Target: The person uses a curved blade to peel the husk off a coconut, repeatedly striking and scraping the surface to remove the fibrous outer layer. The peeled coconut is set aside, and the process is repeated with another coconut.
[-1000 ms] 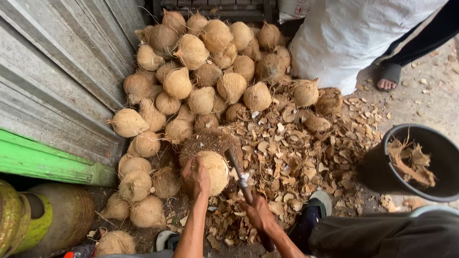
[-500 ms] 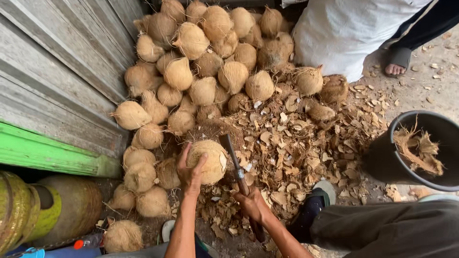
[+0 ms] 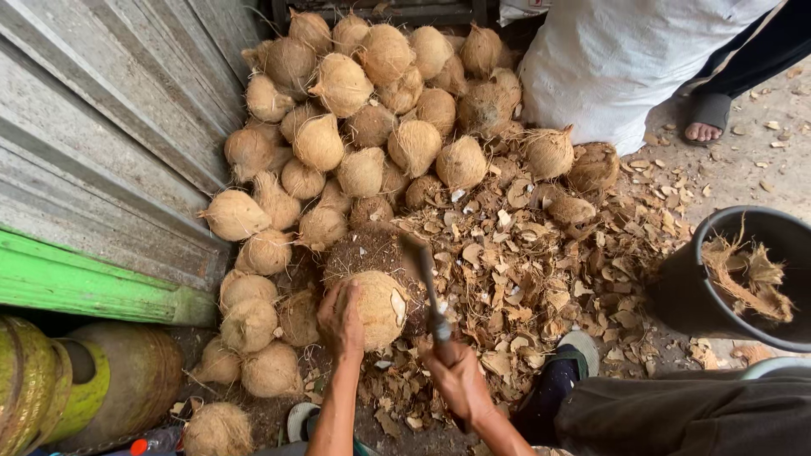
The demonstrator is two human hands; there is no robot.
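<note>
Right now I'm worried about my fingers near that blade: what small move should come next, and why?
Probably slide the left hand further round the coconut, away from the cleaver. The right hand holds the blade raised just beside the coconut, and the left fingers rest on its top, close to where it points.

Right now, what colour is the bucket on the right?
Black, seen in the head view: the bucket holds brown husk fibre.

Tan coconuts and brown husk chips lie beside a green ledge, black bucket and white sack.
</note>
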